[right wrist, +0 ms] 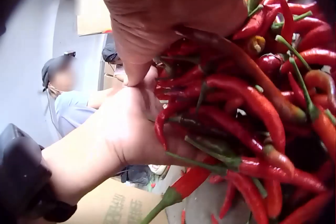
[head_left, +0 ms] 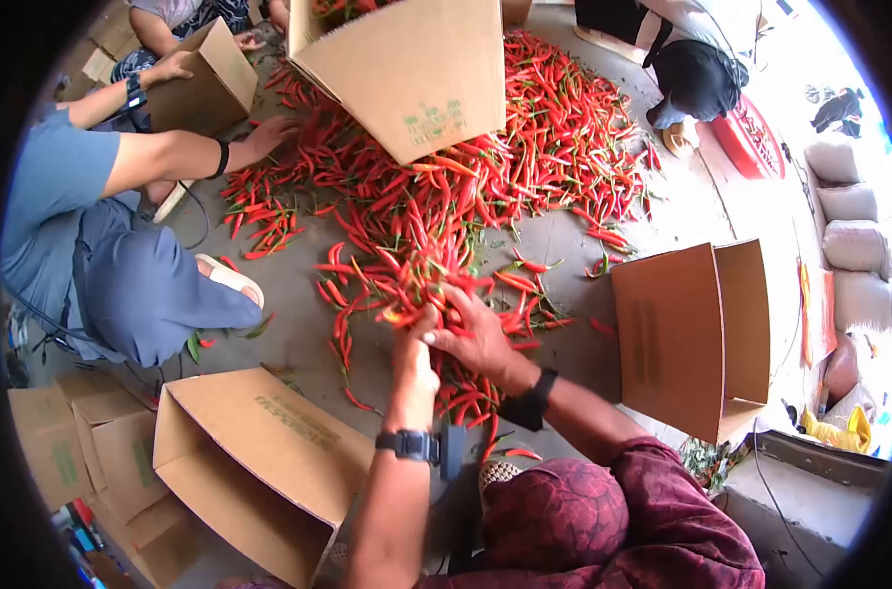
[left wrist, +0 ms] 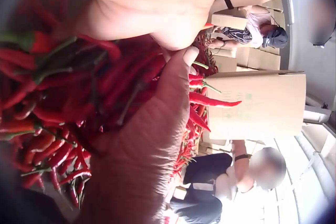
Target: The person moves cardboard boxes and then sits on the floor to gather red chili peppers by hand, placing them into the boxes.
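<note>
My left hand (head_left: 415, 363) and right hand (head_left: 480, 342) meet low over the front of a heap of red chili peppers (head_left: 554, 128). Between them they hold a bunch of chilies (right wrist: 231, 108), red with green stems, slightly blurred in the head view. In the right wrist view the bunch lies in the left hand (right wrist: 121, 129), with the right hand (right wrist: 173, 8) curled over it from above. Seen from the left wrist, the right thumb (left wrist: 176, 71) touches the left palm (left wrist: 157, 3), and chili tips poke out beyond. Most fingertips are hidden among the peppers.
Open cardboard boxes stand to my left (head_left: 269, 442) and right (head_left: 672, 324). Another box (head_left: 417, 79) tilts over the heap's far side. A person in blue (head_left: 142, 255) sits at the left, reaching into the chilies. A red basin (head_left: 745, 137) stands at the far right.
</note>
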Action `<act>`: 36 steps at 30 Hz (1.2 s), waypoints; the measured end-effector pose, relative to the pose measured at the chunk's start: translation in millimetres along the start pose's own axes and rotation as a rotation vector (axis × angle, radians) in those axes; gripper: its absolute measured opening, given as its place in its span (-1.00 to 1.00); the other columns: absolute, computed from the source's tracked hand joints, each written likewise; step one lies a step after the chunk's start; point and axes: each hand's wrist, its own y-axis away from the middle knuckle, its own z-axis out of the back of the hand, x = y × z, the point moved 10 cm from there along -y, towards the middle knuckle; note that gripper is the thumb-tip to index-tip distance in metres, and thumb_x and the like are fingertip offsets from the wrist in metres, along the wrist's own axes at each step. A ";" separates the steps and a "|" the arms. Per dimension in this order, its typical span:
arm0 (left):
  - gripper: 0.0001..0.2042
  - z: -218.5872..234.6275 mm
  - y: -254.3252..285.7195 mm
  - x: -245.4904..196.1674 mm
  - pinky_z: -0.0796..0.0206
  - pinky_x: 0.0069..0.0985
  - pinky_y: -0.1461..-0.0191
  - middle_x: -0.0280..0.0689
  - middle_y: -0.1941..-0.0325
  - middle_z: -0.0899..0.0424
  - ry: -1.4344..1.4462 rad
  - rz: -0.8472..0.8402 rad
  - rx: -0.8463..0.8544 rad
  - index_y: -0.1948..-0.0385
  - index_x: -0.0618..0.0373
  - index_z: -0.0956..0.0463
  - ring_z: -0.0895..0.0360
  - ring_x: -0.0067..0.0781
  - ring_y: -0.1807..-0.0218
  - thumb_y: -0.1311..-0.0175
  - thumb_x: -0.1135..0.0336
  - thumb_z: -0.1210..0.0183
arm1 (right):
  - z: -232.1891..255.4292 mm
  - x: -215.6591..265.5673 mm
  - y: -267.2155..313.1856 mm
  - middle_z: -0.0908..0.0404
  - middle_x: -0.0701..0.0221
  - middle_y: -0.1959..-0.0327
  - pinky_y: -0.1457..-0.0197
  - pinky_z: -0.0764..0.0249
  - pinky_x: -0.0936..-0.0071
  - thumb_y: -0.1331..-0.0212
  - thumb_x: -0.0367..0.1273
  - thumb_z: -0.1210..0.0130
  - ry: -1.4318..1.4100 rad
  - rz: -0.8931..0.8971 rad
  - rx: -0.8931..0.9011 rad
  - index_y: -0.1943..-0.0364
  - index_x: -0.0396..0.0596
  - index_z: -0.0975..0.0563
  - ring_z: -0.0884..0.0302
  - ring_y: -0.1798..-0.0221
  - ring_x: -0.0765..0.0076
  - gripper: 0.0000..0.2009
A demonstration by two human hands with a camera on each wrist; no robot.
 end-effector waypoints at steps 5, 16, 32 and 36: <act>-0.58 -52.7 76.2 -30.4 -0.25 -0.68 0.34 -0.41 0.29 -0.55 -0.155 -0.118 0.003 0.09 0.18 -0.45 -0.42 -0.65 0.37 0.04 0.38 -0.35 | 42.8 82.6 59.9 -0.48 0.18 0.03 -0.09 -0.35 0.36 0.02 -0.12 -0.24 -0.115 0.391 -0.285 -0.09 -0.26 -0.34 -0.46 -0.03 0.17 -0.36; -0.59 -129.1 218.6 -190.2 -0.36 -0.67 0.28 -0.36 0.17 -0.51 -0.075 -0.438 0.224 0.06 0.22 -0.40 -0.47 -0.63 0.27 -0.04 0.41 -0.31 | 49.5 283.1 100.2 -0.41 0.24 -0.01 -0.13 -0.32 0.32 -0.07 -0.13 -0.21 -0.130 0.687 -0.091 -0.17 -0.17 -0.23 -0.37 -0.08 0.28 -0.35; -0.50 97.7 339.3 -298.8 -0.40 -0.58 0.11 -0.27 -0.03 -0.46 -0.178 -0.711 -0.311 -0.13 0.17 -0.27 -0.48 -0.49 0.04 -0.18 0.20 -0.20 | -189.9 381.7 126.2 -0.28 0.04 -0.18 -0.20 -0.26 0.17 0.06 -0.14 -0.28 -0.227 0.999 0.501 -0.21 -0.13 -0.23 -0.33 -0.14 -0.13 -0.26; -0.49 171.1 315.4 -254.3 -0.45 -0.45 0.21 -0.19 -0.14 -0.38 -0.518 -0.519 -0.398 -0.24 0.13 -0.14 -0.40 -0.37 -0.10 -0.25 0.29 -0.04 | -249.6 309.3 131.5 -0.46 0.04 0.03 -0.14 -0.34 0.20 0.13 -0.30 -0.26 0.467 0.786 0.947 -0.13 -0.12 -0.33 -0.41 -0.03 -0.10 -0.37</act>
